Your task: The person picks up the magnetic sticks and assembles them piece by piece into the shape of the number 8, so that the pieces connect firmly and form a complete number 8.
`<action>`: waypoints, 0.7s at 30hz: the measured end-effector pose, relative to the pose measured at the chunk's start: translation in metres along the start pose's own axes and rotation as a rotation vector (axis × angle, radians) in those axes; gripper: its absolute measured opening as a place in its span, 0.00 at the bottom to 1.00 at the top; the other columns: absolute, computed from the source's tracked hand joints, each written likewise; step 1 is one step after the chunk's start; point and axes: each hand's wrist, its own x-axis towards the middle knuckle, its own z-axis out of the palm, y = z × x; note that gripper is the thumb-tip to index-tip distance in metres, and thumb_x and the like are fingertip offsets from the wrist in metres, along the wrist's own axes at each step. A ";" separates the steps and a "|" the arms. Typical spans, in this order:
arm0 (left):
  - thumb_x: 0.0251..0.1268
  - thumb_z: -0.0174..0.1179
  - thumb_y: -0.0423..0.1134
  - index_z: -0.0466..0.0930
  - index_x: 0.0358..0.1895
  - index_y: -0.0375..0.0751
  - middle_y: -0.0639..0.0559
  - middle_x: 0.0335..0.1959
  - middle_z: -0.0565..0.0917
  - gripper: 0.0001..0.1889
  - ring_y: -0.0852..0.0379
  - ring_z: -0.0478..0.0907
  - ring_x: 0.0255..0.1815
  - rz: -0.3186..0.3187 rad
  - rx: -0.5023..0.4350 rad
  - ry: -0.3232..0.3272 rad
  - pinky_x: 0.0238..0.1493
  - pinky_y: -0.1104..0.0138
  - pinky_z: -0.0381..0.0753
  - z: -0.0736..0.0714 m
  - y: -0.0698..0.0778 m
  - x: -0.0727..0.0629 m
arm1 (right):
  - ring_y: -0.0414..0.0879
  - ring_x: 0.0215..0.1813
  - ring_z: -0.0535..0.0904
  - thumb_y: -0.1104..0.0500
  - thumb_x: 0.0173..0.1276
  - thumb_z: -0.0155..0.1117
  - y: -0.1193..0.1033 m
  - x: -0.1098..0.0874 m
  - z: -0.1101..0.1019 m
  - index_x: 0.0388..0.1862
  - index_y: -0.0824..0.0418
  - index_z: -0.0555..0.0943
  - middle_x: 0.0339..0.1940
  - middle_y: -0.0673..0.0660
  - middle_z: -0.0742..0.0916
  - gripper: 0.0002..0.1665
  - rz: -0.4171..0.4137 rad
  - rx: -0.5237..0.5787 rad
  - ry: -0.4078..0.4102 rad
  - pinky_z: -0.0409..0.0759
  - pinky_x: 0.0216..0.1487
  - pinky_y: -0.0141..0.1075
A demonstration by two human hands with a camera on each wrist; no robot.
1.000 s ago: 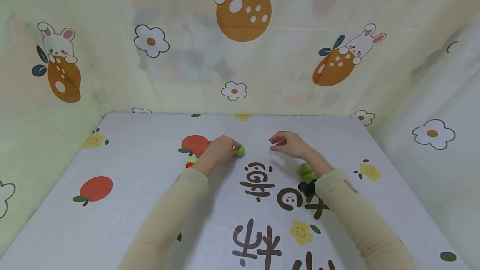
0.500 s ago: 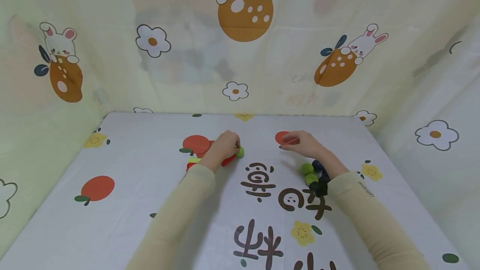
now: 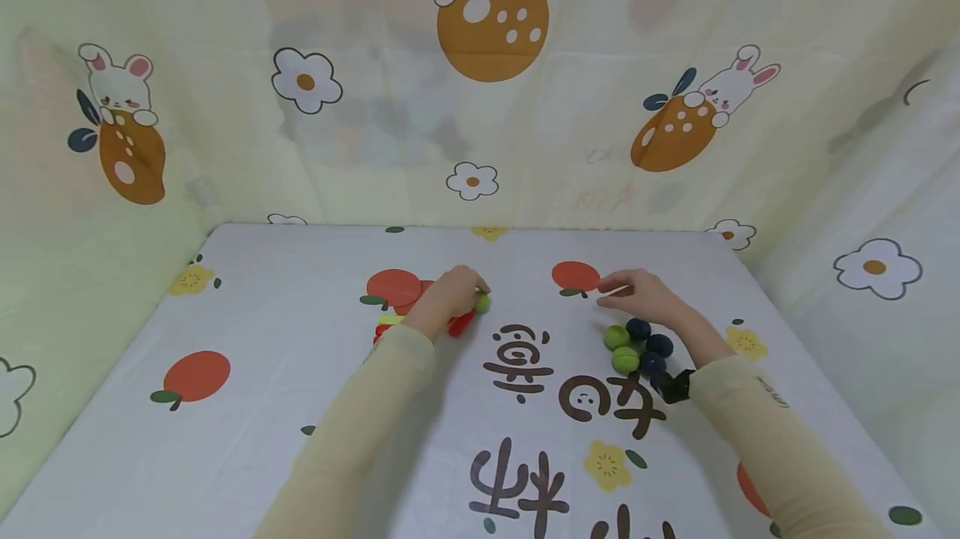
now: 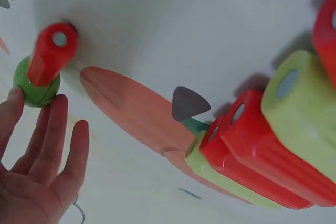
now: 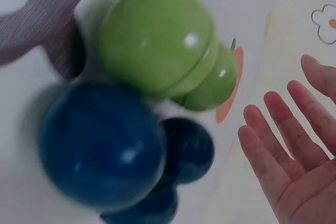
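Note:
My left hand is over the left-centre of the table, pinching a small green ball between thumb and fingertips in the left wrist view. A red rod with a silvery disc in its end stands against the ball. Nearby lie several red rods and yellow-green rods side by side. My right hand hovers at the right, fingers extended and holding nothing. Closer to me than this hand sit green balls and dark blue balls, clustered together but apart from its fingers.
The white tablecloth has printed fruit, flowers and brown lettering. A patterned curtain closes off the back and both sides. A small black object sits at my right sleeve's cuff.
My right hand has moved away to the right, uncovering the blue balls and a printed fruit. My left hand stays at the green ball with a slight shift; the red rod now shows beside it.

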 end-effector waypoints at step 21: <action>0.59 0.61 0.34 0.80 0.43 0.33 0.47 0.36 0.80 0.11 0.54 0.73 0.37 0.000 -0.034 0.008 0.46 0.66 0.75 -0.008 -0.015 -0.007 | 0.61 0.51 0.75 0.58 0.64 0.60 0.031 -0.019 -0.015 0.55 0.74 0.73 0.52 0.71 0.78 0.25 0.041 -0.020 -0.097 0.73 0.51 0.50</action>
